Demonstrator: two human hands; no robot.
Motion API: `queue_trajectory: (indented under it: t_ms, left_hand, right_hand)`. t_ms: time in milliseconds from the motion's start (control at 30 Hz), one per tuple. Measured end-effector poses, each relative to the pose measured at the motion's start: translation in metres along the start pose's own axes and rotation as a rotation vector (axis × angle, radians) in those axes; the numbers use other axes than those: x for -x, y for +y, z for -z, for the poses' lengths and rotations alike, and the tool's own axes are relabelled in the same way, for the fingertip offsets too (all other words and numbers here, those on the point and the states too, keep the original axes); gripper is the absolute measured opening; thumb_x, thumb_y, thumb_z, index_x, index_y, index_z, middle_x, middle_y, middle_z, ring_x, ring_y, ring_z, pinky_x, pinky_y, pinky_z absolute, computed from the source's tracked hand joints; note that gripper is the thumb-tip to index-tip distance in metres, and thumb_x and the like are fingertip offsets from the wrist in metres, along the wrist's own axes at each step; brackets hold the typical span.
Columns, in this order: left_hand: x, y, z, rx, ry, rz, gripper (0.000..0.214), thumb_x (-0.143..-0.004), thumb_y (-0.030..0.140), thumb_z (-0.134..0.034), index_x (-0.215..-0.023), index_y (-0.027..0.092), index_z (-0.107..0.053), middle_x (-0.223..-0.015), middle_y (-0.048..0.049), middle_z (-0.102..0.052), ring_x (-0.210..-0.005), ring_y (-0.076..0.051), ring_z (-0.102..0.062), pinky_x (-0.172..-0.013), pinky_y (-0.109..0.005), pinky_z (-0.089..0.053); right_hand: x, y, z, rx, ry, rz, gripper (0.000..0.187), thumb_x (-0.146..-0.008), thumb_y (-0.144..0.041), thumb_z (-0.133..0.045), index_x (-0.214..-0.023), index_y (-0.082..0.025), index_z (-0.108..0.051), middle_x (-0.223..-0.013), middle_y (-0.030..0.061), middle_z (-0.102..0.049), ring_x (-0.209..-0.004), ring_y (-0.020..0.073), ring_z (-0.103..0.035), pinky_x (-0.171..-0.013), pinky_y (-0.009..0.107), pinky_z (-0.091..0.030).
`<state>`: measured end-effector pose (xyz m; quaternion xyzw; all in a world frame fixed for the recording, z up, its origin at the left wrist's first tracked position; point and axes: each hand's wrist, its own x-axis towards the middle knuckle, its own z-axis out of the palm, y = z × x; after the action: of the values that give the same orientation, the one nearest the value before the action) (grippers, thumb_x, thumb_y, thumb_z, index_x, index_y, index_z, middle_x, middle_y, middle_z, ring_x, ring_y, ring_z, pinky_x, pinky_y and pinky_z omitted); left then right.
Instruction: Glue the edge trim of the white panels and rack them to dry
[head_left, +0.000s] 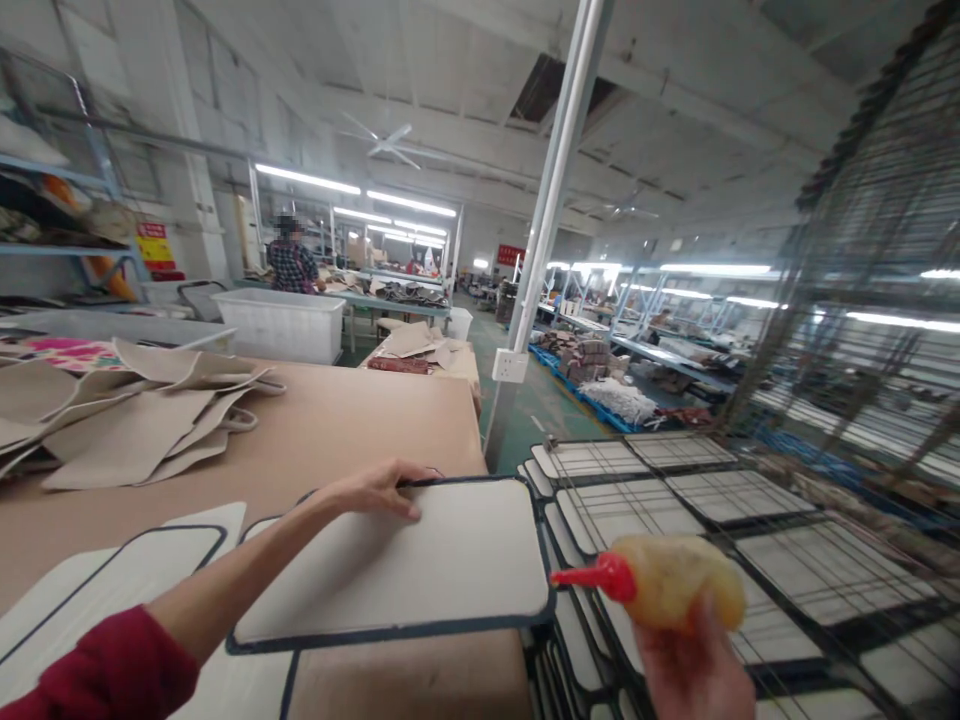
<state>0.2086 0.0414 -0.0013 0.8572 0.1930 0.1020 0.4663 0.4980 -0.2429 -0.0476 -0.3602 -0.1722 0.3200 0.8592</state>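
My left hand (375,490) rests with its fingers curled over the far edge of a white panel with a dark border (420,570), which lies on the brown table (352,420). A red sleeve covers that forearm. My right hand (694,670) grips a yellowish squeeze bottle with a red nozzle (660,580). The bottle hovers to the right of the panel, above wire racks, nozzle pointing left. Another bordered white panel (112,580) lies at the left.
Wire racks (735,500) holding more white panels stand at the right. A heap of beige cut pieces (135,420) sits on the table's far left. A white pole (540,240) with a socket rises behind the table. A person (292,260) stands far back by a white bin (285,325).
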Motion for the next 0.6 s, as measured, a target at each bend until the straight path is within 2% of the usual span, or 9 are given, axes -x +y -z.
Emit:
queue_trajectory:
  t_ms: [33,100,200,333,600]
  left_hand:
    - [0.005,0.004,0.002,-0.006,-0.015,0.004,0.068,-0.064,0.045,-0.081,-0.125,0.018,-0.067,-0.122,-0.0025,-0.069,-0.113,-0.028,-0.057,-0.096,-0.029,-0.042]
    - [0.014,0.013,0.004,-0.011,-0.058,0.009,0.068,-0.065,0.048,-0.081,-0.125,0.018,-0.067,-0.118,-0.0025,-0.07,-0.109,-0.027,-0.058,-0.092,-0.028,-0.044]
    - [0.023,0.023,0.006,-0.01,-0.132,0.005,0.066,-0.067,0.048,-0.08,-0.124,0.019,-0.068,-0.114,-0.0021,-0.071,-0.105,-0.026,-0.06,-0.09,-0.027,-0.045]
    - [0.03,0.032,0.008,0.034,-0.174,-0.002,0.064,-0.067,0.047,-0.081,-0.123,0.018,-0.069,-0.111,-0.003,-0.072,-0.101,-0.025,-0.061,-0.086,-0.025,-0.047]
    - [0.04,0.046,0.01,0.124,-0.252,0.005,0.063,-0.07,0.046,-0.08,-0.124,0.017,-0.067,-0.11,-0.0044,-0.072,-0.096,-0.025,-0.063,-0.081,-0.024,-0.049]
  right_hand:
    - [-0.007,-0.011,-0.01,-0.02,0.083,0.032,0.044,-0.069,-0.045,-0.084,-0.109,-0.031,-0.071,-0.106,0.0004,-0.073,-0.095,0.0217,-0.07,-0.078,0.034,-0.061]
    - [-0.017,-0.026,-0.031,0.011,0.15,0.119,0.055,-0.056,-0.044,-0.09,-0.106,-0.029,-0.071,-0.102,-0.0012,-0.073,-0.089,0.0183,-0.07,-0.075,0.027,-0.059]
    - [-0.022,-0.038,-0.05,0.13,0.117,0.238,0.056,-0.046,-0.043,-0.093,-0.096,-0.027,-0.073,-0.088,-0.0015,-0.073,-0.075,0.0164,-0.069,-0.069,0.025,-0.058]
    - [-0.022,-0.043,-0.05,0.201,0.054,0.264,0.051,-0.043,-0.037,-0.094,-0.088,-0.025,-0.073,-0.078,-0.0004,-0.072,-0.068,0.0163,-0.068,-0.067,0.026,-0.058]
    - [-0.023,-0.047,-0.042,0.292,-0.023,0.269,0.043,-0.044,-0.035,-0.093,-0.08,-0.021,-0.073,-0.076,0.0057,-0.072,-0.066,0.0217,-0.068,-0.061,0.029,-0.058]
